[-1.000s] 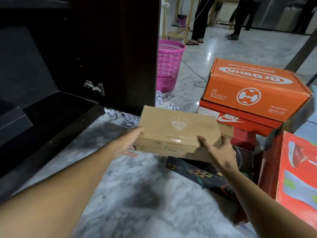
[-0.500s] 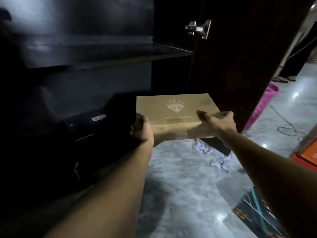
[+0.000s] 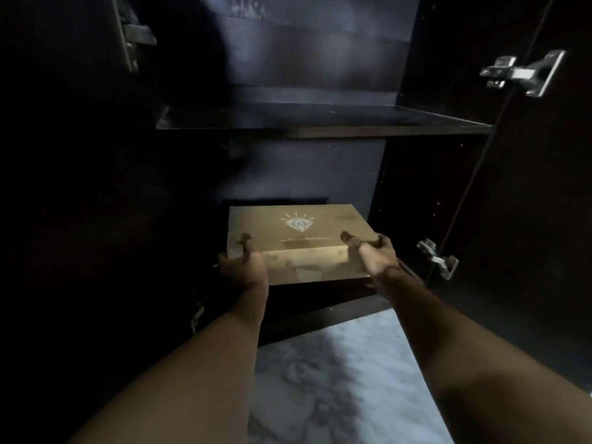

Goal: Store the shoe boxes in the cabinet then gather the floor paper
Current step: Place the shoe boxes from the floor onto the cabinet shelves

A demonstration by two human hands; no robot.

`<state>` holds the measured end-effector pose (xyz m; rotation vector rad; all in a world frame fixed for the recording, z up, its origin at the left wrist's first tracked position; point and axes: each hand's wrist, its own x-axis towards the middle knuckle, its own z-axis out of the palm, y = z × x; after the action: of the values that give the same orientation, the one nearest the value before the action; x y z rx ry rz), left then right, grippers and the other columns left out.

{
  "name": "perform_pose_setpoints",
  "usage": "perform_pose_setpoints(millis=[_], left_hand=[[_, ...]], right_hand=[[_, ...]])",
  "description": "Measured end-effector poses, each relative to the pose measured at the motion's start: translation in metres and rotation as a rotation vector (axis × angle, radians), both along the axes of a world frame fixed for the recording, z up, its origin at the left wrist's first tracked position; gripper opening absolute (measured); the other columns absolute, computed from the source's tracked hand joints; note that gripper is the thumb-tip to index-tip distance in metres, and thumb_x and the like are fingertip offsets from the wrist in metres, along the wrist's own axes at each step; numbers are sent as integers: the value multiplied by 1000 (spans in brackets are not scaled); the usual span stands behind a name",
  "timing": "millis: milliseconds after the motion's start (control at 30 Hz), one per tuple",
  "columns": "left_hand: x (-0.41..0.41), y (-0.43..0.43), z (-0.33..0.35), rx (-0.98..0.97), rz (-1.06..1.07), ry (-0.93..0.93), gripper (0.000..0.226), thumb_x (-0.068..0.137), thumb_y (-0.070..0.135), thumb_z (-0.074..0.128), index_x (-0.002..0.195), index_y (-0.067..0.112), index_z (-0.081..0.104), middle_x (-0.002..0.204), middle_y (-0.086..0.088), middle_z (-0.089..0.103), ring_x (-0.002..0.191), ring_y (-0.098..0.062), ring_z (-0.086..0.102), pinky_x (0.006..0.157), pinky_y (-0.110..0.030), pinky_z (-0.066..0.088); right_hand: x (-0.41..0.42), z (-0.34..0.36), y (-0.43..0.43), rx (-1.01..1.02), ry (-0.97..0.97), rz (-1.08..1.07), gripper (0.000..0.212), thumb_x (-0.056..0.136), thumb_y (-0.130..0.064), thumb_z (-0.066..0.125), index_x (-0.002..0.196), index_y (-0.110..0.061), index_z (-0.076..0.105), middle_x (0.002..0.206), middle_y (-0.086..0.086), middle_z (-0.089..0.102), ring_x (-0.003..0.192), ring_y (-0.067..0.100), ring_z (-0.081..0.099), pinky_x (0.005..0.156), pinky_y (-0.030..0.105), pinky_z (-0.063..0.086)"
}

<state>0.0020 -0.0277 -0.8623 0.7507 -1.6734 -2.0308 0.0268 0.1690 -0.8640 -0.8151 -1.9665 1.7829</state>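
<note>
A tan cardboard shoe box with a white diamond logo on its lid sits in the mouth of the lowest compartment of a dark cabinet. My left hand grips its near left corner, thumb on the lid. On the near right corner, my right hand holds it the same way. The box lies level, its far half inside the compartment, and I cannot tell whether it rests on the cabinet floor. No floor paper or other shoe boxes are in view.
A dark shelf spans the cabinet above the box. The open right door carries metal hinges at the top and lower down. A left hinge shows at the top left. Grey marble floor lies in front.
I lifted the tan box from the stack of shoe boxes, swung left to the cabinet and lowered it into the bottom compartment. Both hands have stayed on it.
</note>
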Motion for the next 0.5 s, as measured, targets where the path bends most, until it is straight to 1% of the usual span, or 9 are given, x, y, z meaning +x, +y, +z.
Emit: perform_pose_setpoints(millis=[33, 67, 100, 167, 233, 267, 367, 433, 500], left_hand=[[-4, -4, -5, -34, 4, -18, 62, 87, 30, 70, 134, -5, 50, 137, -25, 53, 126, -38, 50, 99, -33, 36], [-8, -8, -11, -60, 2, -18, 63, 86, 29, 71, 135, -4, 50, 137, -25, 52, 127, -38, 49, 99, -35, 36], [-13, -11, -18, -68, -4, -4, 68, 81, 33, 72, 134, -4, 50, 136, -25, 53, 125, -38, 50, 100, -36, 38], [-24, -16, -29, -73, -12, 4, 73, 75, 37, 71, 132, -4, 51, 133, -25, 55, 123, -38, 53, 101, -38, 41], [-35, -22, -33, -95, -3, -18, 65, 84, 25, 73, 136, -4, 48, 134, -24, 56, 123, -37, 53, 101, -38, 42], [-41, -24, -37, -122, -9, -34, 63, 86, 24, 71, 138, -2, 47, 135, -24, 55, 124, -38, 53, 101, -38, 41], [-53, -30, -41, -279, -46, -108, 66, 93, 34, 62, 146, 4, 37, 142, -22, 50, 130, -39, 47, 103, -37, 37], [-64, -33, -49, -333, -104, -124, 71, 96, 40, 56, 151, 6, 29, 147, -21, 45, 135, -39, 43, 106, -36, 34], [-74, -34, -56, -361, -159, -141, 77, 97, 45, 51, 154, 5, 18, 153, -22, 35, 140, -40, 34, 113, -39, 30]], right_hand=[[-10, -7, -4, 5, -11, 39, 82, 64, -41, 87, 131, -15, 47, 134, 10, 55, 119, 29, 56, 107, 38, 43], [-20, -13, -6, 2, 2, 80, 85, 62, -45, 87, 132, -18, 46, 132, 10, 56, 114, 28, 59, 103, 42, 48], [-28, -16, -11, -5, 15, 106, 86, 64, -46, 86, 134, -20, 44, 130, 9, 57, 109, 28, 61, 98, 44, 51], [-42, -22, -18, -24, 50, 123, 82, 70, -40, 85, 138, -21, 42, 127, 8, 58, 107, 27, 62, 95, 45, 54], [-55, -26, -24, -65, 64, 145, 82, 75, -34, 83, 142, -20, 37, 126, 9, 58, 110, 28, 61, 97, 47, 52], [-61, -29, -26, -90, 63, 144, 82, 76, -32, 83, 143, -20, 36, 126, 10, 57, 110, 29, 60, 98, 48, 52], [-73, -39, -32, -140, 73, 113, 79, 79, -30, 81, 143, -20, 36, 127, 9, 56, 112, 29, 59, 99, 49, 50], [-80, -44, -35, -93, 82, 89, 79, 79, -33, 80, 144, -18, 39, 130, 8, 55, 116, 29, 57, 101, 49, 49], [-89, -47, -36, 21, 53, 27, 80, 77, -41, 80, 142, -13, 42, 136, 13, 53, 122, 32, 52, 104, 47, 46]])
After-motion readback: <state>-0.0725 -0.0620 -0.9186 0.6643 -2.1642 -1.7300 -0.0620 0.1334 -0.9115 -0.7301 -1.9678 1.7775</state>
